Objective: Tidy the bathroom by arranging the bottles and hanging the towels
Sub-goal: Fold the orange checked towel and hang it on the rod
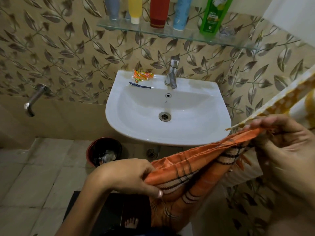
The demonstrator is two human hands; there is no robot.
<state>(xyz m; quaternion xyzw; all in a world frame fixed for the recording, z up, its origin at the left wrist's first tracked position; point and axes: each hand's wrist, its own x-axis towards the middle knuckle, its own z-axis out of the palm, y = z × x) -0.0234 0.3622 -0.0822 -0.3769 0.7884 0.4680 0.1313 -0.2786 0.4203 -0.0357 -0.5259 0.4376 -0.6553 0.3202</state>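
**Orange towel held in both hands below the sink**

Far left I see a wall tap (32, 103) sticking out from the leaf-patterned tiles. Lower down, a dark bin (104, 151) stands on the floor under the sink's left edge.

My left hand (131, 177) pinches the left end of the orange towel (192, 174), thumb underneath and fingers curled over the bunched cloth. The towel stretches up and to the right, its striped edge gathered, with the rest hanging down toward the floor, where bare toes (131, 222) show.

Above, the white sink (136, 126) carries an orange packet (142, 76) and a dark razor (139, 85) on its back ledge, left of the faucet (172, 74). On the glass shelf (153, 30) the bottles stand in a row: grey (112, 7), yellow (135, 10), red (159, 11), blue (181, 13) and green (214, 14).

My right hand (279, 145) grips the towel's right end, fingers curled round the cloth. Just above it a yellow patterned cloth (279, 101) runs up to the right edge; I cannot tell whether the hand holds that too.
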